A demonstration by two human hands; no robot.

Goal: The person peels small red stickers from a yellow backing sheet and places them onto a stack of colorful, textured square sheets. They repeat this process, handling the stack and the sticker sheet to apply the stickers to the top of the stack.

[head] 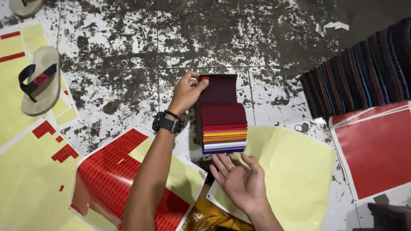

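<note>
Maroon cloth tops the swatch stack (pixel 222 113) lying on the floor (pixel 128 51) at the centre of the frame, where we see fanned edges of red, orange, yellow, white and purple stepping down toward its lower end. Our left hand (pixel 187 92) reaches in from the lower left and its fingers (pixel 201 83) pinch the stack's upper left corner, thumb and fingertips pressed against the top swatch. A black watch (pixel 167 124) and a dark bead bracelet sit on that wrist. Our right hand (pixel 239 179) lies just below the stack, palm up, with its fingers (pixel 222 164) spread and holding nothing; the fingertips come close to the purple edge. Under that hand we see a pale yellow sheet (pixel 295 171). At lower left lies a red sticker sheet (pixel 111 171) with rows of cut slots. A tan sandal (pixel 40 81) rests at the left edge, and a striped dark fabric (pixel 364 72) fills the upper right, above a red sheet (pixel 376 149).
</note>
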